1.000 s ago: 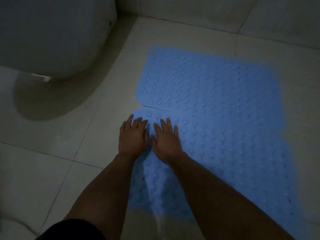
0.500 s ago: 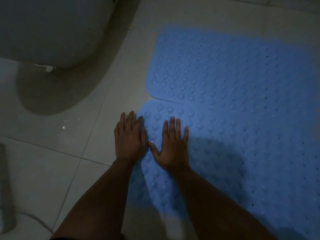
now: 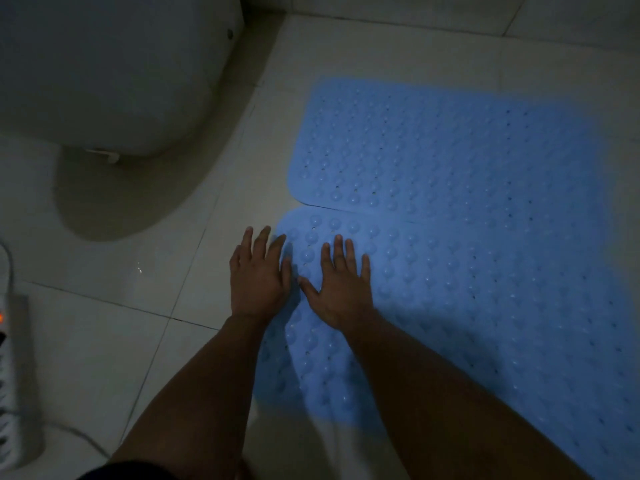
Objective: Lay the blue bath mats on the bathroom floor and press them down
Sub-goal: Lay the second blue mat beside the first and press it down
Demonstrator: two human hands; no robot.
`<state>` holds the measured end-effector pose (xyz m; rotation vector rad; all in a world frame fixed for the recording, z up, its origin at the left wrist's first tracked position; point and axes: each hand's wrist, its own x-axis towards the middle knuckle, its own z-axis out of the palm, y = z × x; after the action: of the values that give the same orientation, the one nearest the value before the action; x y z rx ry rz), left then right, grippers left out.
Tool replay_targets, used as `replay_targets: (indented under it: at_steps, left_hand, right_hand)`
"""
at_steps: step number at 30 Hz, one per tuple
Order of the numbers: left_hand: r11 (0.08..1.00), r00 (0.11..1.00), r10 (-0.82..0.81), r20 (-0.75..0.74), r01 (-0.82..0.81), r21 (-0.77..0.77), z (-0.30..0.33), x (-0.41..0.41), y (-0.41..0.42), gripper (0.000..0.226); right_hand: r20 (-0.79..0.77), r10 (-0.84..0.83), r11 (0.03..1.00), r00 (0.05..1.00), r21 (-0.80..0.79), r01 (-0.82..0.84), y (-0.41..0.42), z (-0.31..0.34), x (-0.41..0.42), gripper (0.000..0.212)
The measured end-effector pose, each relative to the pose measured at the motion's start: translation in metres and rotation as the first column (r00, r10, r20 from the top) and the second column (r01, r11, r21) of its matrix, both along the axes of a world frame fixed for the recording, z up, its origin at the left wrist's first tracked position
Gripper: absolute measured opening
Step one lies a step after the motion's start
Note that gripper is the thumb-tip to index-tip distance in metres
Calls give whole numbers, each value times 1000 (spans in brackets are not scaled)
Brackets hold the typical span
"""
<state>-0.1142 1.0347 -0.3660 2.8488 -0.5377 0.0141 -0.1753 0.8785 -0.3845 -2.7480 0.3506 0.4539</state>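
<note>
Two blue bubbled bath mats lie flat on the pale tiled floor, edge to edge. The far mat reaches toward the wall. The near mat runs from the middle to the lower right. My left hand rests palm down, fingers spread, across the near mat's left edge, partly on the tile. My right hand lies flat on the near mat just beside it, fingers spread. Neither hand holds anything.
A white toilet fills the upper left, its base close to the mats' left side. A white power strip with an orange light lies at the left edge. Tiled wall runs along the top.
My hands have spread slightly apart on the near mat's left end, fingers wider than before. The view shifted, bringing the power strip into sight at the left.
</note>
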Motion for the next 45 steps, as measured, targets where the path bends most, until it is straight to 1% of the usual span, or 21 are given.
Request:
replay_targets:
  at_steps: [2,4,5,7,10,11,13,17,20,24,28,31,38,41,43,45]
  left_hand:
    - [999,999,-32,21,32,7,2,0,0,52]
    - [999,999,-44,13,43,10,1,1,-1,55]
    - [999,999,-43,-13,43,12,0,2,-2,58]
    - [998,993,-58,-100,59,3,-2,1,-15,69]
    - [987,968,-144,-207,155,34,-16,-10,-34,78]
    - [981,962,-172,-213,186,51,-23,-16,-37,80]
    - [971,966,-197,-169,216,102,-37,-25,-37,85]
    - [970,978,-200,-67,207,126,-43,-29,-39,87]
    - [971,979,-198,-42,202,126,-42,-30,-40,85]
    - [973,981,-185,-63,192,130,-44,-30,-38,84]
    - [974,980,-182,-76,191,124,-43,-28,-39,84]
    - [971,980,-177,-89,189,148,-44,-26,-38,85]
    - [975,979,-171,-112,184,125,-42,-28,-39,92]
    - [978,967,-160,-198,182,102,-36,-26,-40,93]
    - [982,940,-158,-303,181,48,-25,-22,-43,94]
    - [987,900,-156,-406,162,-19,-11,-14,-44,100]
  right_hand:
    - [-97,-13,999,995,49,18,-6,20,16,85]
    - [-133,-66,989,989,123,83,-15,42,32,74]
    - [-106,-98,981,989,158,114,-20,50,38,66]
    - [-3,-174,969,985,175,172,-37,61,38,54]
    - [84,-248,955,965,190,228,-59,64,25,45]
    - [104,-260,950,960,206,235,-65,62,19,43]
    - [144,-259,948,955,226,223,-75,56,11,37]
    - [272,-263,945,925,267,190,-92,35,9,27]
    - [355,-292,935,888,301,187,-93,23,16,23]
    - [416,-301,934,858,311,178,-90,18,26,20]
    - [422,-280,937,862,316,149,-90,17,32,22]
    - [425,-261,942,867,309,132,-94,16,31,22]
    - [426,-274,943,862,297,153,-105,30,6,18]
    - [416,-268,948,869,273,162,-113,41,-4,18]
    - [431,-270,952,861,255,171,-117,49,-14,18]
    - [446,-277,951,851,254,176,-117,54,-22,17]
